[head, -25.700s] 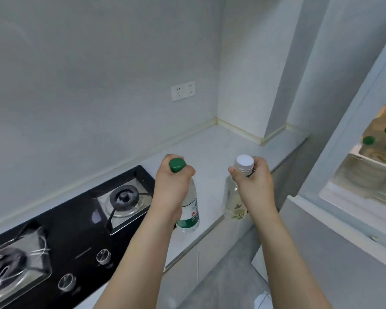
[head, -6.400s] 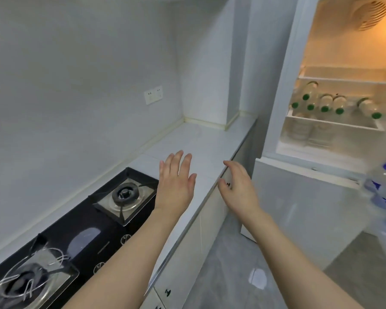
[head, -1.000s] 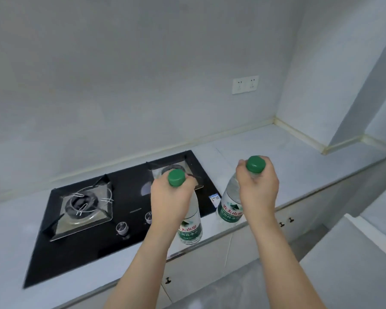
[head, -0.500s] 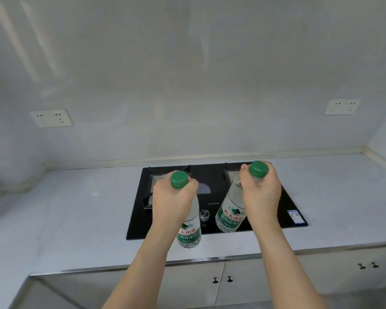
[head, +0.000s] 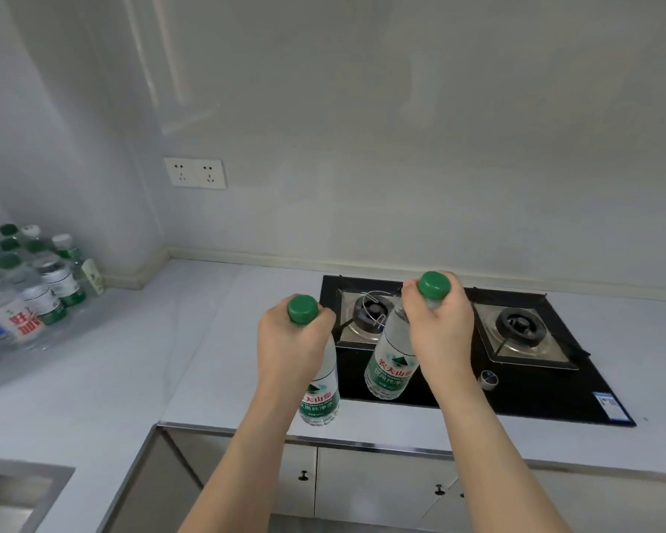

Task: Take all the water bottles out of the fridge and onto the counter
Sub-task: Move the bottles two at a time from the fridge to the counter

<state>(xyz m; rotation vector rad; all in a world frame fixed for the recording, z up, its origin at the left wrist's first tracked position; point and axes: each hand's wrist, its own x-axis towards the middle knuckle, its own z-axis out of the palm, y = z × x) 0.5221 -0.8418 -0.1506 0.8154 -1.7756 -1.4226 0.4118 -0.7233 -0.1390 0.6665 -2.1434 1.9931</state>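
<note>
hands: left & right each grip a bottle neck

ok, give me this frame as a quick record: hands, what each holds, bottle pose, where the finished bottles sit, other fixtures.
left hand: grips the left bottle near its green cap
right hand: grips the right bottle near its green cap
bottle pose: both held in the air; the right one tilted
bottle group: standing on the counter, far left corner
stove: black, two burners, beyond the hands
outlet: on the wall
sink: bottom left, partly seen
fridge: not in view
</note>
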